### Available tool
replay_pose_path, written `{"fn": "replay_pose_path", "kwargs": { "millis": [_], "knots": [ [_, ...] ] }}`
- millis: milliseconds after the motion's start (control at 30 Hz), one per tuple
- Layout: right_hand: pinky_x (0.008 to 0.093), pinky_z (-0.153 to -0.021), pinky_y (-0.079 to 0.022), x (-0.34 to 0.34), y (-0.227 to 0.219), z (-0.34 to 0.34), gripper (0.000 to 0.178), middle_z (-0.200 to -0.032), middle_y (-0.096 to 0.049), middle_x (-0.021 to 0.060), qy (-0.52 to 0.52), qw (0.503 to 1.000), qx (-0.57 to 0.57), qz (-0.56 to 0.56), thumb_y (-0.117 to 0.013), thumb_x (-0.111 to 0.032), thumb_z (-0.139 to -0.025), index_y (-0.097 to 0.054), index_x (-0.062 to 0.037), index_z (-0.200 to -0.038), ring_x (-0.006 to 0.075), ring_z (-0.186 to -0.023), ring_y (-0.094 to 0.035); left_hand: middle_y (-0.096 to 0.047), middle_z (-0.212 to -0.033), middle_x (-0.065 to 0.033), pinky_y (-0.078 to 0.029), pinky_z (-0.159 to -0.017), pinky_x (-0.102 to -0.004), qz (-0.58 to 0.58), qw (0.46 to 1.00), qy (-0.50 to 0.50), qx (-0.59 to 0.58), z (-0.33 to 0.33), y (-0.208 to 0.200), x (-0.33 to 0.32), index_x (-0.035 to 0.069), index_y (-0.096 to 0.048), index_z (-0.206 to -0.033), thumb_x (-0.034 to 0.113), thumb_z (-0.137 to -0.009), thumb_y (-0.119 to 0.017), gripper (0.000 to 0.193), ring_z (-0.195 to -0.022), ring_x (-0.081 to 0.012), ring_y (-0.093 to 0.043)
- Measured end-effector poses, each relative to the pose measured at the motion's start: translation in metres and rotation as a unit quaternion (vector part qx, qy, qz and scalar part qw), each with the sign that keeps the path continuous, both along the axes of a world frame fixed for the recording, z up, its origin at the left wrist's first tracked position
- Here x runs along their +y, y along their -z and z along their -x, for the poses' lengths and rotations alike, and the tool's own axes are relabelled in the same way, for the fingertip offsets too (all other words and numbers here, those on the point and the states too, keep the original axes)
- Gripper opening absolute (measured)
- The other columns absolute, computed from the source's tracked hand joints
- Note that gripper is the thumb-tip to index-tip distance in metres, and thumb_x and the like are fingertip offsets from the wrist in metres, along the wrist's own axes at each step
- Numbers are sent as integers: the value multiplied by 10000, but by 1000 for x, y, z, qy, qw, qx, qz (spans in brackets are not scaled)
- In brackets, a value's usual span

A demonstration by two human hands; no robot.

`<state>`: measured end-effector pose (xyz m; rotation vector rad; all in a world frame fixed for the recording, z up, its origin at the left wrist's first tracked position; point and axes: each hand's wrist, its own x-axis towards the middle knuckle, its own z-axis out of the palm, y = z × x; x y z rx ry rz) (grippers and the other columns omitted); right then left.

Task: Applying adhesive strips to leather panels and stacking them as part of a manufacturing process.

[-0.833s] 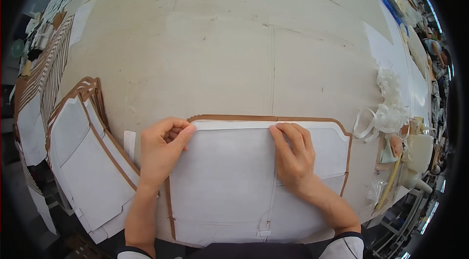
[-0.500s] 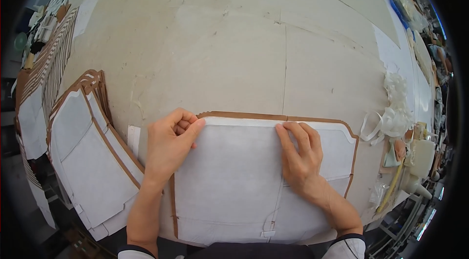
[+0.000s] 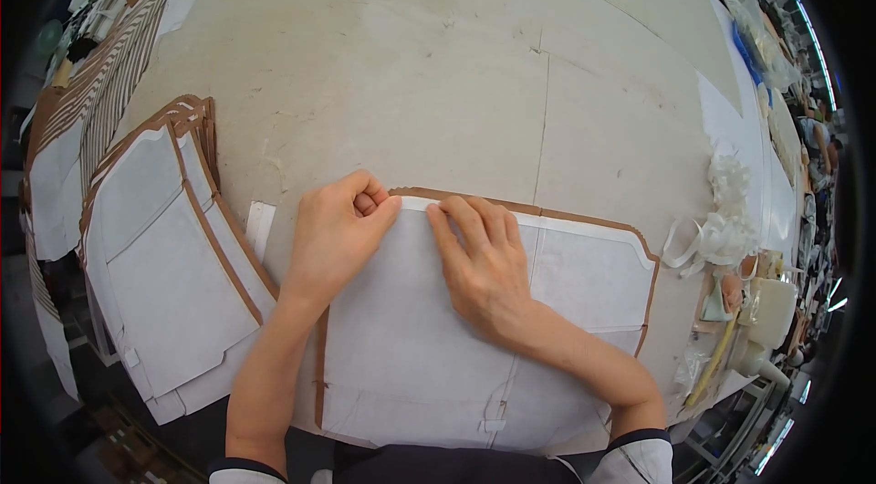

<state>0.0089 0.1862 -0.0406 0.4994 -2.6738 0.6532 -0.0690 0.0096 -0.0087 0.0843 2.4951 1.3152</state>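
Note:
A white-faced fabric panel [image 3: 584, 279] with brown edges lies flat on the table in front of me. A narrow white tape strip [image 3: 584, 227] runs along its far edge and round the far right corner. At the far left corner my left hand [image 3: 339, 233] is closed, thumb and forefinger pinching the panel's edge, the other fingers curled in. My right hand [image 3: 484, 265] lies palm down on the panel, fingers stretched out, fingertips on the strip a little right of the left hand. The panel's far left corner is partly hidden by my left hand.
A stack of similar brown-edged panels [image 3: 155, 238] lies at the left, beside striped brown-and-white fabric [image 3: 109, 73]. On the right are a tangled heap of white tape [image 3: 721, 219], a yellow stick [image 3: 714, 361] and a whitish plastic container [image 3: 771, 311].
My right hand has slid left along the panel's far edge, closer to the left hand. The left hand stays at the corner. The whole view has shifted slightly.

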Motion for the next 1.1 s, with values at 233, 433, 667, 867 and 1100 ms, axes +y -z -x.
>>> {"fn": "replay_pose_path", "kwargs": {
  "millis": [233, 433, 667, 867, 1100],
  "knots": [
    [426, -895, -454, -20, 6, 11, 432, -1191, -566, 155, -23, 998, 52, 14, -623, 35, -739, -613, 82, -1169, 300, -1081, -562, -621, -667, -25, -448, -473, -218, 32, 999, 35, 18, -7, -13, -9, -14, -667, -872, 137, -876, -702, 156, -533, -71, -560],
    [425, -885, -441, -19, 2, 9, 453, -1196, -578, 114, -33, 998, 50, -26, -617, 41, -726, -634, 25, -1178, 283, -1063, -561, -638, -713, -26, -454, -505, -211, -105, 984, -93, -107, -38, -13, -39, -2, -682, -947, 181, -935, -666, 184, -550, -78, -581],
    [456, -906, -425, -20, 1, 10, 469, -1232, -543, 126, -61, 996, 46, -55, -617, -40, -739, -619, 12, -1205, 294, -1097, -533, -637, -663, -41, -469, -473, -230, -111, 978, -136, -116, -41, -12, -39, -12, -660, -887, 168, -953, -647, 192, -524, -88, -603],
    [450, -916, -423, -21, -3, 11, 471, -1224, -545, 133, -74, 994, 45, -73, -611, -38, -745, -611, 28, -1211, 295, -1101, -531, -638, -634, -42, -465, -454, -234, -110, 981, -132, -90, -43, -10, -39, -10, -638, -873, 159, -951, -643, 186, -507, -89, -606],
    [444, -931, -413, -35, -6, 7, 465, -1223, -539, 154, -114, 990, 53, -71, -594, -52, -769, -582, 78, -1215, 288, -1137, -521, -635, -618, -48, -470, -455, -243, -107, 982, -143, -66, -44, -7, -34, -11, -625, -855, 133, -946, -639, 171, -489, -103, -602]
  ]
}}
